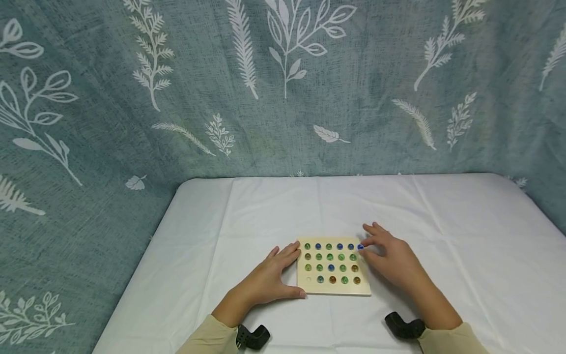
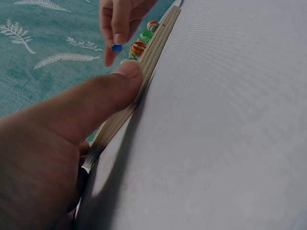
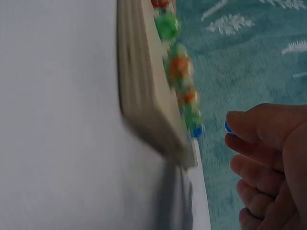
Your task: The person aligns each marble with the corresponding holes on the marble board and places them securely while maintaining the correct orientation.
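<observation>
A square wooden board (image 1: 333, 290) lies on the white table, its holes filled with several green, blue and orange marbles (image 1: 329, 256). The hole (image 1: 308, 279) at its near left corner is bare. My left hand (image 1: 276, 275) rests against the board's left edge with straight fingers, and its thumb (image 2: 122, 81) presses the near edge. My right hand (image 1: 389, 253) is at the board's far right corner and pinches a blue marble (image 1: 360, 247) between thumb and fingertip. The blue marble (image 2: 116, 47) hangs just above the board (image 2: 153, 52). In the right wrist view the blue marble (image 3: 228, 127) sits at my fingertip, beside the board (image 3: 144, 91).
The white cloth-covered table (image 1: 442, 236) stretches wide on all sides of the board. A teal curtain with white leaf prints (image 1: 283, 88) hangs behind it and along the left. Black wrist cameras (image 1: 252, 337) (image 1: 403, 326) sit on both sleeves near the front edge.
</observation>
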`<state>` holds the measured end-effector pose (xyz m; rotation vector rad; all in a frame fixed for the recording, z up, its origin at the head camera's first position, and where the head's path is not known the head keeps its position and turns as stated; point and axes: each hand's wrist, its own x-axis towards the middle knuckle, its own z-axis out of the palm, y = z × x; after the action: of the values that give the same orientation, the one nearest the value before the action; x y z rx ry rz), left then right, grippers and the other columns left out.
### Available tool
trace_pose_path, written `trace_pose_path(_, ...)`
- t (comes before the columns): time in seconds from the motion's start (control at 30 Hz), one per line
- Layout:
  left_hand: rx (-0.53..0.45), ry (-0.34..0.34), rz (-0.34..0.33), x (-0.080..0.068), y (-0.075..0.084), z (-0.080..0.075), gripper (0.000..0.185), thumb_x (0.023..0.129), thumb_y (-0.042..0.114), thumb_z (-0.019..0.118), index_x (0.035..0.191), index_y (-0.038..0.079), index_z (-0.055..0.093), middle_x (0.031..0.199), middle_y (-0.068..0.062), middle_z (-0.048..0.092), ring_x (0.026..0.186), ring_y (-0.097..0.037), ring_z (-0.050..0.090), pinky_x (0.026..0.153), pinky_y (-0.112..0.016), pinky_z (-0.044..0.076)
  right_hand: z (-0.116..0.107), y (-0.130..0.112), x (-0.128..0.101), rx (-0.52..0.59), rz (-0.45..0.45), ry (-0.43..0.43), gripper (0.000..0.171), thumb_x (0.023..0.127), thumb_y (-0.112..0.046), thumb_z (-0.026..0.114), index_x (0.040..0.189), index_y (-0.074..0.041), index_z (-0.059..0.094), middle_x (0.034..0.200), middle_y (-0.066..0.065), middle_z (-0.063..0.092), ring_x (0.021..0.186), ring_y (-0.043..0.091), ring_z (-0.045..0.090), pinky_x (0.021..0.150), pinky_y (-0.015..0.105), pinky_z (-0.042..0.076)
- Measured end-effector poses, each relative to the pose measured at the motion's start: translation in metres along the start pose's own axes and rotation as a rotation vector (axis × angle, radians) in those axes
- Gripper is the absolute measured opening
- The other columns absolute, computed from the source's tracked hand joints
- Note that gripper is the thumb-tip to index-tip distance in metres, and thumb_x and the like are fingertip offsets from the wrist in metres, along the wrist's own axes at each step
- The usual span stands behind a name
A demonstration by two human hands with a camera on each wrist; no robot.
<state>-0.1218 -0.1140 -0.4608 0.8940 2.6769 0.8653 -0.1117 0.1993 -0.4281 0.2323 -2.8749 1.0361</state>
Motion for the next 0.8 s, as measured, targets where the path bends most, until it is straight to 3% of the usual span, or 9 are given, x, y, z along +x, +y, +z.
trace_pose_path(0.2, 0.002, -0.005, 0.005, 0.000, -0.001, -0.001, 0.101, 0.073, 0.058, 0.080, 0.152, 0.011, 0.038, 0.163, 0.005, 0.023, 0.150, -0.009, 0.021, 0.127, -0.042, 0.012, 0.026, -0.041, -0.005, -0.018, -0.189, -0.092, 0.008, 0.088, -0.022, 0.074, 0.095, -0.018, 0.075, 0.147, 0.008, 0.052, 0.144, 0.033, 0.037, 0.113, 0.061, 0.035)
trace_pose_path(0.37, -0.003, -0.017, 0.009, -0.001, -0.001, -0.001, 0.102, 0.074, 0.062, 0.076, 0.153, 0.011, 0.036, 0.163, 0.005, 0.020, 0.151, -0.012, 0.019, 0.126, -0.045, 0.011, 0.044, -0.060, -0.008, -0.082, -0.285, -0.163, 0.011, 0.087, -0.023, 0.075, 0.096, -0.017, 0.075, 0.148, 0.007, 0.051, 0.145, 0.032, 0.035, 0.112, 0.060, 0.037)
trace_pose_path(0.8, 0.013, -0.015, 0.034, -0.001, -0.003, -0.002, 0.101, 0.076, 0.064, 0.074, 0.152, 0.009, 0.037, 0.163, 0.003, 0.022, 0.150, -0.010, 0.022, 0.126, -0.046, 0.013, 0.063, -0.075, -0.010, -0.144, -0.370, -0.187, 0.010, 0.086, -0.023, 0.076, 0.092, -0.016, 0.076, 0.147, 0.006, 0.052, 0.145, 0.026, 0.036, 0.118, 0.051, 0.033)
